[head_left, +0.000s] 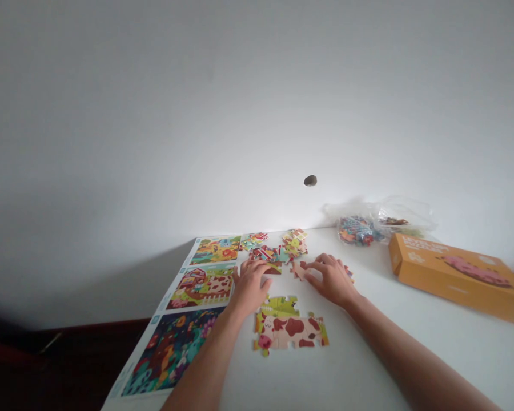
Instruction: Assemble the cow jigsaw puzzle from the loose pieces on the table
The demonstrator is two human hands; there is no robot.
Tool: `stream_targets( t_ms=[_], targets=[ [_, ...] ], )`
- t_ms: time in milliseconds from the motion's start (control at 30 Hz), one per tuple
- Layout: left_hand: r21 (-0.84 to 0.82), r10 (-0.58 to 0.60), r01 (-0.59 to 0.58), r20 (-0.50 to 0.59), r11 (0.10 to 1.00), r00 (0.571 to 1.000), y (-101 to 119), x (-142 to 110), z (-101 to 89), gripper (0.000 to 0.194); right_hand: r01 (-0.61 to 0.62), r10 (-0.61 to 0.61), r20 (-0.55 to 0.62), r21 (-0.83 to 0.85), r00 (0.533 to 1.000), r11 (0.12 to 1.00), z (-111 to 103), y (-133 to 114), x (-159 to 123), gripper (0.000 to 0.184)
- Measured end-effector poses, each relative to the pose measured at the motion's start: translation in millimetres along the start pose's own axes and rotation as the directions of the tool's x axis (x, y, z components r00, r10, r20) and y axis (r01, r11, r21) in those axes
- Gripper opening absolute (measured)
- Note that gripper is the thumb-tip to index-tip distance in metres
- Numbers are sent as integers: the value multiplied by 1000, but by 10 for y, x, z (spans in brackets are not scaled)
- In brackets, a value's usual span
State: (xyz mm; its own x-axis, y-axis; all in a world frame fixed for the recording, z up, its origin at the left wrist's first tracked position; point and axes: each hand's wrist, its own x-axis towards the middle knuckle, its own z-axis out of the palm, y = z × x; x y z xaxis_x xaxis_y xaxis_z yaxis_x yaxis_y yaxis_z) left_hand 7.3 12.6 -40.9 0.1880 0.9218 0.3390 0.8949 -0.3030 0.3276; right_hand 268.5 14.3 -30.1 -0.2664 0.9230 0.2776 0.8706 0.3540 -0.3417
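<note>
Partly joined jigsaw pieces with a brown-spotted cow (296, 331) lie on the white table nearest me. Beyond them, my left hand (252, 283) rests palm down, fingers spread, its fingertips at a brown and green puzzle piece (274, 268). My right hand (333, 279) is also palm down with thumb and fingers apart. Its fingertips are at a pinkish puzzle piece (298, 270), apparently touching it. More pieces show partly under the right hand's far side. Loose puzzle pieces (294, 244) lie in a heap behind both hands.
A picture sheet (163, 319) with three printed scenes lies along the table's left edge, partly under my left forearm. At the back right are clear plastic bags of puzzle pieces (357, 229). An orange puzzle box (458, 274) lies at right. The wall (257, 142) borders the table's far edge.
</note>
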Motion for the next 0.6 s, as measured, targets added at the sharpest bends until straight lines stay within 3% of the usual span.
stream_targets(
  t_ms=[167,367,467,600],
  targets=[
    [70,-145,152,-98,986,985,-19,26,-25,29,51,-51,15,-13,999,999,-8,-34,-8,19],
    [74,-200,206,-86,976,976,-6,19,-44,22,-21,21,-3,-30,1000,999,-33,-13,2,17],
    [74,-213,222,-111,972,971,-12,12,-40,20,-138,133,-54,-110,990,984,-13,-16,-5,31],
    [66,-197,206,-116,976,974,-35,12,-34,21,-397,386,-94,-243,918,885,-19,11,-25,43]
  ],
)
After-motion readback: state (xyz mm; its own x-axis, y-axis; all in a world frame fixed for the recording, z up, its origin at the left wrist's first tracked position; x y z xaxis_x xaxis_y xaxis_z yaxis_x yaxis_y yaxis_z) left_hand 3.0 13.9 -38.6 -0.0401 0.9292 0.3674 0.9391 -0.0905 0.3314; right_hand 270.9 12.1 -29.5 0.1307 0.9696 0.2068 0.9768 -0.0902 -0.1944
